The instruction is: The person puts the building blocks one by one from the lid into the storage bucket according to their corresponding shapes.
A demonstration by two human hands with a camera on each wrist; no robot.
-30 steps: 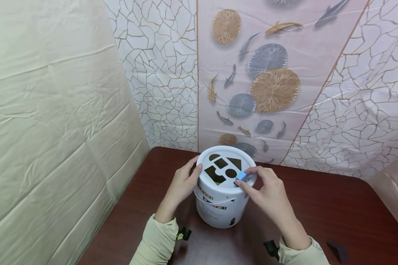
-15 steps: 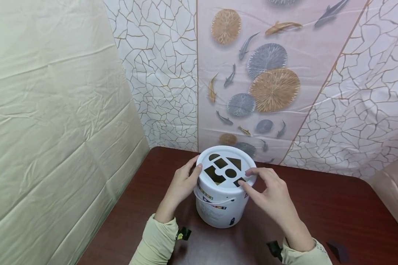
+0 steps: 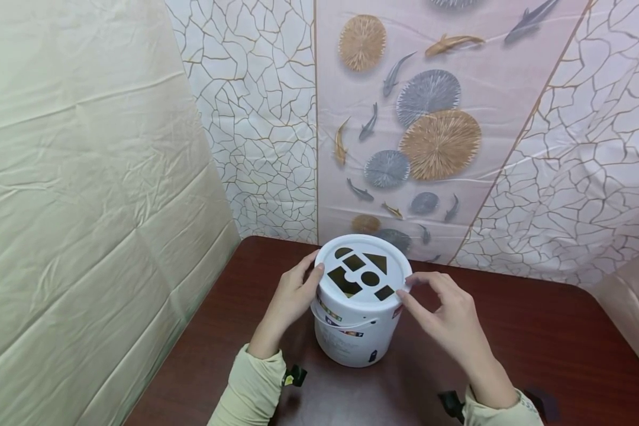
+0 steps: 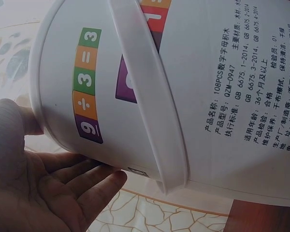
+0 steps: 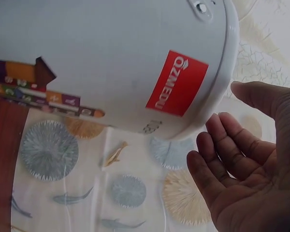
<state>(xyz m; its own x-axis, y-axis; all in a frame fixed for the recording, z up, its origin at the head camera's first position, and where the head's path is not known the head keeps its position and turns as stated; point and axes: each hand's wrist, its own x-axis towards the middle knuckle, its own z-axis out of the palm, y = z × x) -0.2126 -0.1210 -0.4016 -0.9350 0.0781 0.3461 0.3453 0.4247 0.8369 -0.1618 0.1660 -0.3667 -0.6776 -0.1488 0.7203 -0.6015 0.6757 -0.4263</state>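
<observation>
A white bucket [image 3: 354, 340] with a bail handle [image 4: 152, 92] stands upright on the table. Its white lid [image 3: 386, 260] has several cut-out holes of different shapes. On the left, my left hand [image 3: 293, 293] holds the bucket at the rim, thumb over the lid's edge and fingers along the side. My right hand [image 3: 447, 316] is at the right rim beside the rectangular hole [image 3: 384, 293], thumb and fingers apart with nothing between them. In the right wrist view its fingers [image 5: 232, 140] are relaxed beside the rim. The blue block from earlier is out of sight.
The dark red-brown table [image 3: 511, 331] reaches back to a patterned cloth wall [image 3: 436, 148]. A plain pale curtain [image 3: 85, 207] hangs along the left. Near the right sleeve lies a flat dark piece [image 3: 544, 403], partly hidden by the sleeve.
A blue block pinched by my right hand at the lid has dropped out of sight at the rectangular hole. The right hand has drawn back rightward to the rim; the left stays put.
</observation>
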